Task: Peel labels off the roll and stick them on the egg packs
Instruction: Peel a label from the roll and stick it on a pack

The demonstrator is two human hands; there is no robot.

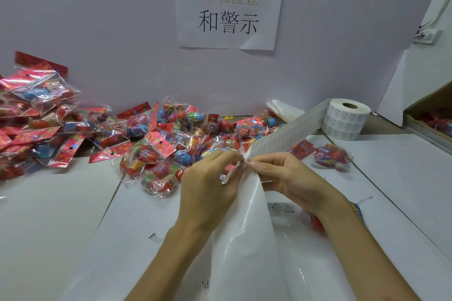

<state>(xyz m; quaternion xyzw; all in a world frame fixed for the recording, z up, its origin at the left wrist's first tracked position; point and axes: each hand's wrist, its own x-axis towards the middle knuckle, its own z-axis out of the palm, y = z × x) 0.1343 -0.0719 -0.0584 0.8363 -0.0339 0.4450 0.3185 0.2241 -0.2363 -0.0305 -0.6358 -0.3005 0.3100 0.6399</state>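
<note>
Pinched a part-lifted label (228,175) in the left hand (208,186), clamped fingertips of the right hand (288,178) on the backing strip (288,129) running lengthwise back to the label roll (347,120), egg packs (151,139) heaped left of that roll, nearer the left hand.

Left grip (208,178) and right grip (288,176) fingertip to fingertip, both pinching, forearms angled inward
</note>
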